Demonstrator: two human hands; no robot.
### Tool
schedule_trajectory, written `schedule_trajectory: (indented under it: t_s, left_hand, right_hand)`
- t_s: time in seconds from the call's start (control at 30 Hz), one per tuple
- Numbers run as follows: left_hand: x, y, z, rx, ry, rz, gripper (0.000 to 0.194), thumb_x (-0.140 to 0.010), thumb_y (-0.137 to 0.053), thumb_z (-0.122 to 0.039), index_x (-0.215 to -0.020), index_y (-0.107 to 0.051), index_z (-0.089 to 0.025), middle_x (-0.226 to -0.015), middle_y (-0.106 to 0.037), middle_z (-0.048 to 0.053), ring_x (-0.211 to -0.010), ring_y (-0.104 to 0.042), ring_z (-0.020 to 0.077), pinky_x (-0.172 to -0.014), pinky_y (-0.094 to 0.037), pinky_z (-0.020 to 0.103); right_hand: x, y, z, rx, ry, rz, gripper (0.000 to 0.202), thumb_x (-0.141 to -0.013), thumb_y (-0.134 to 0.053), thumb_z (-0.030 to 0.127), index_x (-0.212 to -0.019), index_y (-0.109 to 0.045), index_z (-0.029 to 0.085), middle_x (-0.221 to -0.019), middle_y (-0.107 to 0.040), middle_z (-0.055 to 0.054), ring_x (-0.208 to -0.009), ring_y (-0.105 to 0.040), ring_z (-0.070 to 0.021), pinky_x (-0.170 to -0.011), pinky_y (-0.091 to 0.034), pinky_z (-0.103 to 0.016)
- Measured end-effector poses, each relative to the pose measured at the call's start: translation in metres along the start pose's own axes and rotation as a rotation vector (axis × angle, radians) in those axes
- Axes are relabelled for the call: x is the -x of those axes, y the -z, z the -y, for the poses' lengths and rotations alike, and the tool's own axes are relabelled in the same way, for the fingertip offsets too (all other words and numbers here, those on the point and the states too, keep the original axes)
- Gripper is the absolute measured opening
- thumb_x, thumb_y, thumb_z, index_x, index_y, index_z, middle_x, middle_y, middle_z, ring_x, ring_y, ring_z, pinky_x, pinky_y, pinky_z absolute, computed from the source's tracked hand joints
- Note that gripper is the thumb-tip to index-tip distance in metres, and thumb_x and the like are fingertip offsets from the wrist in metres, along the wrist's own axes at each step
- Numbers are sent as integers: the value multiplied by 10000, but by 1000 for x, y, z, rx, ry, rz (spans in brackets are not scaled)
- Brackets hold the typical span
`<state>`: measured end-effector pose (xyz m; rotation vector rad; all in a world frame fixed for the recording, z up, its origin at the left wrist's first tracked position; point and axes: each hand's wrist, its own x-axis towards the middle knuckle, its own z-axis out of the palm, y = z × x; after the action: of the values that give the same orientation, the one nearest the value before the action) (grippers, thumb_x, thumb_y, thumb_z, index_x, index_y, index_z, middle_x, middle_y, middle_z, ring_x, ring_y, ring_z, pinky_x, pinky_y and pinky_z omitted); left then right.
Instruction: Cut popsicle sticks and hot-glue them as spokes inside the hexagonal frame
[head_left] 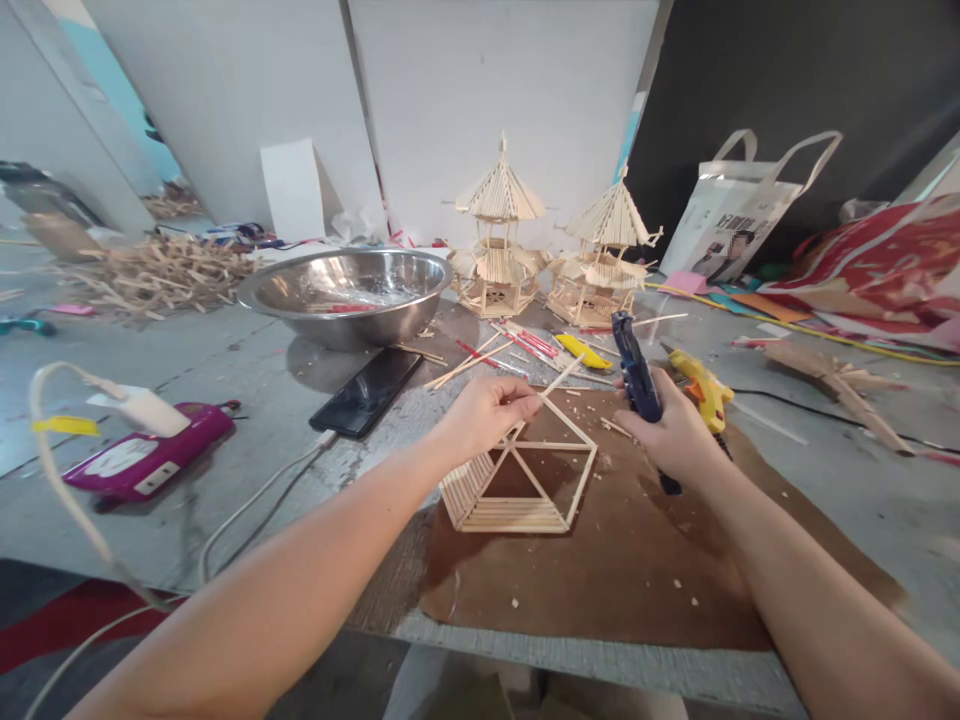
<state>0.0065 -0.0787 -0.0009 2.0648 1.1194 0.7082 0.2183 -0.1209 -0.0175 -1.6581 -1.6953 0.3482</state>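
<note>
A thin wooden stick [564,374] is pinched between the thumb and fingers of my left hand [496,412], angled up to the right. The hand hovers over the far side of a hexagonal stick frame [581,487]. Spokes meet at the frame's middle, and its left and near sections are filled with parallel sticks. My right hand [673,425] is closed around a dark blue hand tool [637,370], which looks like a cutter, held upright to the right of the frame. A yellow glue gun [701,390] lies just beyond my right hand.
A brown mat [555,590] lies under the frame. Behind stand two stick pavilions [500,260] and a steel basin [349,300]. A phone [367,392] and a purple power strip [154,450] lie left, with cables. A pile of sticks [161,275] sits far left.
</note>
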Motion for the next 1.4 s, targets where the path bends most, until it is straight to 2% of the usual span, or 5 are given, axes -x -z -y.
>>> schedule_trajectory:
  t_s: [0.1,0.23,0.67,0.9,1.4]
  left_hand:
    - [2,-4,-2,167,-10,-71,251,-749,-449,-361,-766,-543,-129,-705,-589,14,-588,-517,70,-581,-410,208]
    - [5,-7,-3,337,-8,-15,265,-769,-421,-375,-823,-503,-129,-702,-571,14,-519,-524,62,-526,-431,204]
    - [5,-16,-3,423,13,-24,271,-691,-513,-395,-615,-509,-134,-451,-431,-57,-408,-388,40,-425,-304,182]
    - [5,-18,-1,377,-29,8,257,-709,-496,-362,-588,-481,-136,-434,-422,-59,-418,-387,41,-434,-291,173]
    - [4,-24,2,449,-95,-27,245,-703,-520,-353,-607,-474,-133,-462,-382,-61,-407,-368,41,-412,-284,179]
  right_hand:
    - [-1,-3,-2,42,-40,11,379,-641,-471,273,-1006,-402,196,-855,-547,-39,-757,-523,-178,-687,-397,-314]
    - [2,-8,3,163,2,53,430,-623,-467,248,-1042,-386,192,-898,-541,-61,-797,-517,-206,-699,-391,-334]
    - [13,-13,11,283,243,150,532,-572,-467,156,-1098,-389,182,-987,-537,-86,-915,-477,-221,-761,-373,-326]
    - [15,-12,18,369,224,167,513,-582,-475,168,-1090,-402,169,-987,-548,-97,-901,-491,-231,-746,-372,-321]
    - [14,-14,15,429,199,139,499,-593,-505,182,-1086,-429,197,-979,-574,-73,-864,-525,-213,-686,-372,-291]
